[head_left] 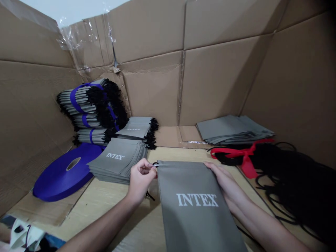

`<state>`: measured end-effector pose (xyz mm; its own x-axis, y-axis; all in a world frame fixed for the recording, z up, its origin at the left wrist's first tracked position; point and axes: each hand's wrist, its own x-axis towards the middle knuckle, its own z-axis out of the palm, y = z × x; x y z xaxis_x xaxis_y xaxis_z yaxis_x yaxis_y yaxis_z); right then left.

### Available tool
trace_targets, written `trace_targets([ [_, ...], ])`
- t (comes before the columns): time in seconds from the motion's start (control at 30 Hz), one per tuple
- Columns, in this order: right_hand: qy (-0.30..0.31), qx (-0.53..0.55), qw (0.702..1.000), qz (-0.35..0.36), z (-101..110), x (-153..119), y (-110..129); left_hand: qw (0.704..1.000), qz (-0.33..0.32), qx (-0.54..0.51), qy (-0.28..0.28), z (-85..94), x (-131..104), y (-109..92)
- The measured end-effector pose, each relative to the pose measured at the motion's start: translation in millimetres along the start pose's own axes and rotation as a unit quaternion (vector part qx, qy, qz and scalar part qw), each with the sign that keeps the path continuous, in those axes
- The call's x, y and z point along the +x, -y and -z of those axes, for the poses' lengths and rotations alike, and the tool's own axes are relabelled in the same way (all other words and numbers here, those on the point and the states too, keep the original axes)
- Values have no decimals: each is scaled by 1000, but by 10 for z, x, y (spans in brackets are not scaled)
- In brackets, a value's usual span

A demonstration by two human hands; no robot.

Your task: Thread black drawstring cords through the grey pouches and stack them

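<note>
A flat grey pouch (189,220) with white INTEX lettering hangs in front of me, its top edge toward the back. At its top left corner my left hand (141,178) is closed in a pinch on a thin black cord (155,164), which makes a small loop at the hem opening. A short dark cord end shows below that hand. On the other side my right hand (222,178) grips the pouch's top right corner, thumb along the edge, its other fingers hidden behind the fabric.
Left of me lie a purple ribbon roll (63,178), a stack of INTEX pouches (115,157), a corded stack (135,128) and purple-banded bundles (86,105). At right are plain grey pouches (231,129) and black cords (296,185) with a red tie (248,161). Cardboard walls (154,87) surround the table.
</note>
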<state>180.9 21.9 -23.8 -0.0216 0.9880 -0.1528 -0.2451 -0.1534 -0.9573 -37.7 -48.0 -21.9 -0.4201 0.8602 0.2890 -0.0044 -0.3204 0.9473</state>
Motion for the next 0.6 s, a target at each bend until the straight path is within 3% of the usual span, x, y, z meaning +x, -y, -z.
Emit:
trace_targets([
  [0.3,18,26,998,-53,73,70,-86,996,-9,-13,83,62,0,100],
  [0.6,19,-41,998,52,69,42,22,973,-26,198,119,176,124,14],
])
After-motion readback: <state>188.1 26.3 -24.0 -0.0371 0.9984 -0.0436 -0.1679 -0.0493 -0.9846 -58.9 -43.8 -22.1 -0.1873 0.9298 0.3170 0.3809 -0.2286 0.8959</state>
